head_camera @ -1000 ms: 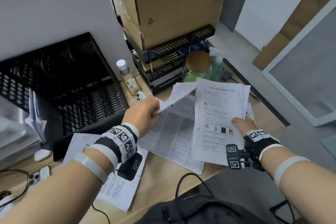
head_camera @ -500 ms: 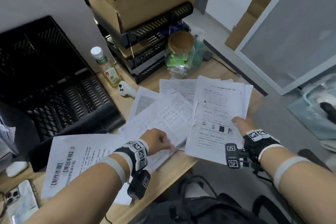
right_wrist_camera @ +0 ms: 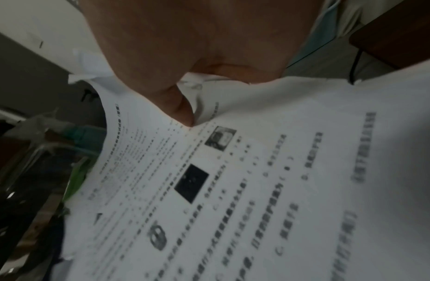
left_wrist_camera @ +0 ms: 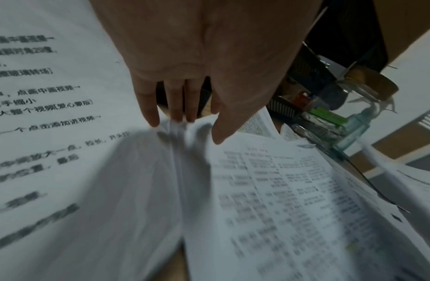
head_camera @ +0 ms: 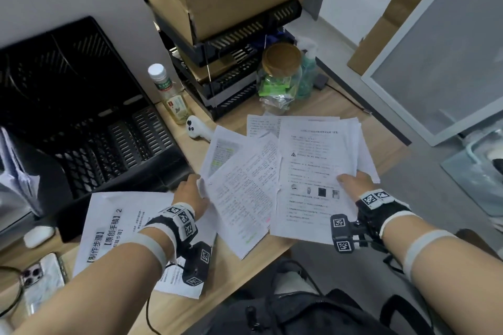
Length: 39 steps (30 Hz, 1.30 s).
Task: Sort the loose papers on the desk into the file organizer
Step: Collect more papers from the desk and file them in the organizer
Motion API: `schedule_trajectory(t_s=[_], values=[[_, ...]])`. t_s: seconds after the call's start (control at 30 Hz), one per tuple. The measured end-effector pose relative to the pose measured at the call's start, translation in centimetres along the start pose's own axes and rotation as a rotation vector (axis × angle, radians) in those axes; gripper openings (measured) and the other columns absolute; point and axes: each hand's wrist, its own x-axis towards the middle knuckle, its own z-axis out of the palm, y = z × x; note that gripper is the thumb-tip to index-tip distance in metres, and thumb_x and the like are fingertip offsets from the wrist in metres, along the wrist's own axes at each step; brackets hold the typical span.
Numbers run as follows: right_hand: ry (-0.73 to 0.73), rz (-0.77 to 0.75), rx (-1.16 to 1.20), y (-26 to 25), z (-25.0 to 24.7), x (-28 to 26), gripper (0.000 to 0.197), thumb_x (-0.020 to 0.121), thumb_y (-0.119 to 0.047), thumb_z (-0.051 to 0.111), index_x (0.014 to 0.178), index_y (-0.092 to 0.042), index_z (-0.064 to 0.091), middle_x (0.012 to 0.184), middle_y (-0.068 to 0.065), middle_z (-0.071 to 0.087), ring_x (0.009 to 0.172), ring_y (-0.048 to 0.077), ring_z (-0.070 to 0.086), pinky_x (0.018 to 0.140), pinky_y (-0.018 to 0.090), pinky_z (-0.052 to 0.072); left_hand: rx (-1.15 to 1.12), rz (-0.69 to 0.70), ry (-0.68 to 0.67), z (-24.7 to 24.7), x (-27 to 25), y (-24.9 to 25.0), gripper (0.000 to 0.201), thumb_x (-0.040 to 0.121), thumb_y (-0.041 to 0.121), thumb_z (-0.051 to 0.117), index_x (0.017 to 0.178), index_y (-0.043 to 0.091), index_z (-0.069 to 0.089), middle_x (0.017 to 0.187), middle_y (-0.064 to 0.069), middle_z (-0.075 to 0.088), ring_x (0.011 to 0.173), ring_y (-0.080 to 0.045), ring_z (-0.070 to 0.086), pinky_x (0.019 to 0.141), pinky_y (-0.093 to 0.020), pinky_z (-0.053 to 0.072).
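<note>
Several papers: they are loose on the desk (head_camera: 174,307); I see no sheet that I can say was sorted into the black file organizer (head_camera: 89,122), and some sheets stand in a holder at its left edge.
Progress: I judge the task to be in its first part, the collecting of sheets; the sorting into compartments is not yet done.
Held stack: the right hand (head_camera: 353,181) holds a stack of papers (head_camera: 318,171) lifted over the desk's near edge, thumb on top of the printed front sheet and the other fingers hidden below.
Right wrist view: the thumb (right_wrist_camera: 180,112) presses on the sheet with small photos, so this hand is grasping the stack.
Left hand: the left hand (head_camera: 192,193) is at the left edge of a dense text sheet (head_camera: 245,198) that lies next to the held stack.
Left fingers: in the left wrist view the fingers (left_wrist_camera: 148,110) are straight and point down, the tips touching the paper edges; they are not closed around anything.
Left on desk: a big-print sheet (head_camera: 119,228) under the left forearm, and more sheets fanned behind the text sheet.
Nearby: a small bottle (head_camera: 170,92) and a jar (head_camera: 280,76) stand behind the papers.
</note>
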Motion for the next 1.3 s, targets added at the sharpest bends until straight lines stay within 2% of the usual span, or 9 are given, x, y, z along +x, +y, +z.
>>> schedule_trajectory(t_s=[0.23, 0.37, 0.47, 0.63, 0.83, 0.93, 1.1, 1.23, 1.3], values=[[-0.224, -0.078, -0.351, -0.3, 4.3, -0.1, 0.040, 0.089, -0.013, 0.044, 0.127, -0.012, 0.057, 0.123, 0.015, 0.063, 0.102, 0.034, 0.059, 0.092, 0.036, 0.049, 0.000, -0.106, -0.091, 1.1, -0.9, 0.0, 0.057, 0.090, 0.023, 0.064, 0.140, 0.011, 0.038, 0.134, -0.019, 0.053, 0.115, -0.038, 0.060, 0.092, -0.041, 0.051], [-0.193, -0.207, -0.338, -0.4, 6.9, -1.3, 0.036, 0.088, -0.009, 0.043, 0.119, -0.009, 0.062, 0.114, 0.021, 0.065, 0.087, 0.032, 0.060, 0.075, 0.029, 0.050, -0.056, -0.162, -0.067, 1.5, -0.8, 0.7, 0.065, 0.089, 0.044, 0.068, 0.134, 0.006, 0.039, 0.126, -0.015, 0.063, 0.105, -0.033, 0.062, 0.079, -0.035, 0.045], [-0.302, -0.288, -0.323, -1.0, 8.0, -2.0, 0.037, 0.090, -0.010, 0.047, 0.125, -0.009, 0.061, 0.119, 0.017, 0.066, 0.102, 0.034, 0.063, 0.079, 0.027, 0.046, -0.017, -0.195, -0.073, 1.3, -1.1, 1.7, 0.076, 0.080, 0.055, 0.074, 0.133, 0.008, 0.043, 0.129, -0.014, 0.061, 0.115, -0.035, 0.061, 0.090, -0.042, 0.052], [-0.380, -0.324, -0.287, -1.5, 7.2, -2.1, 0.032, 0.092, -0.017, 0.053, 0.121, -0.010, 0.065, 0.120, 0.011, 0.068, 0.104, 0.029, 0.063, 0.082, 0.026, 0.046, 0.078, 0.044, 0.293, 1.6, -1.5, 4.0, 0.064, 0.078, 0.040, 0.077, 0.128, 0.015, 0.046, 0.129, -0.015, 0.050, 0.120, -0.036, 0.050, 0.094, -0.046, 0.048], [-0.364, -0.381, -0.199, -1.7, 3.3, -0.8, 0.035, 0.096, -0.019, 0.051, 0.129, -0.012, 0.059, 0.124, 0.009, 0.065, 0.112, 0.027, 0.060, 0.086, 0.024, 0.041, -0.130, 0.136, 0.095, 3.3, -0.3, 8.6, 0.094, 0.068, 0.066, 0.077, 0.143, 0.024, 0.040, 0.144, 0.003, 0.052, 0.134, -0.024, 0.052, 0.121, -0.048, 0.026], [-0.357, -0.396, -0.167, -1.3, 1.6, 0.2, 0.034, 0.096, -0.021, 0.051, 0.128, -0.014, 0.061, 0.121, 0.007, 0.066, 0.110, 0.026, 0.061, 0.090, 0.029, 0.046, -0.520, 0.133, 0.026, 4.3, 0.1, 10.8, 0.107, 0.068, 0.045, 0.089, 0.151, 0.020, 0.027, 0.143, -0.002, 0.052, 0.132, -0.024, 0.052, 0.115, -0.044, 0.038], [-0.379, -0.288, -0.047, 0.5, -1.1, 2.9, 0.030, 0.093, -0.027, 0.058, 0.119, -0.015, 0.067, 0.117, 0.003, 0.069, 0.107, 0.022, 0.064, 0.096, 0.036, 0.051, -0.833, -0.014, -0.262, 5.0, 1.1, 11.3, 0.036, 0.088, 0.012, 0.075, 0.122, 0.005, 0.065, 0.118, -0.017, 0.074, 0.098, -0.027, 0.074, 0.078, -0.034, 0.060], [0.130, -0.070, -0.030, 2.6, -4.3, 6.8, 0.029, 0.082, -0.027, 0.061, 0.109, -0.017, 0.057, 0.112, 0.010, 0.060, 0.096, 0.030, 0.060, 0.078, 0.033, 0.049, -0.621, -0.021, -0.129, 5.6, 3.4, 10.6, 0.013, 0.095, 0.017, 0.065, 0.104, 0.011, 0.072, 0.107, -0.014, 0.077, 0.098, -0.036, 0.073, 0.088, -0.052, 0.060], [0.148, 0.065, -0.141, 4.3, -5.6, 8.7, 0.033, 0.068, -0.032, 0.058, 0.095, -0.016, 0.049, 0.097, 0.009, 0.054, 0.083, 0.028, 0.058, 0.069, 0.033, 0.045, -0.447, -0.067, -0.017, 5.2, 4.7, 10.1, 0.015, 0.096, 0.020, 0.061, 0.103, 0.009, 0.067, 0.104, -0.015, 0.073, 0.094, -0.037, 0.069, 0.088, -0.054, 0.058]])
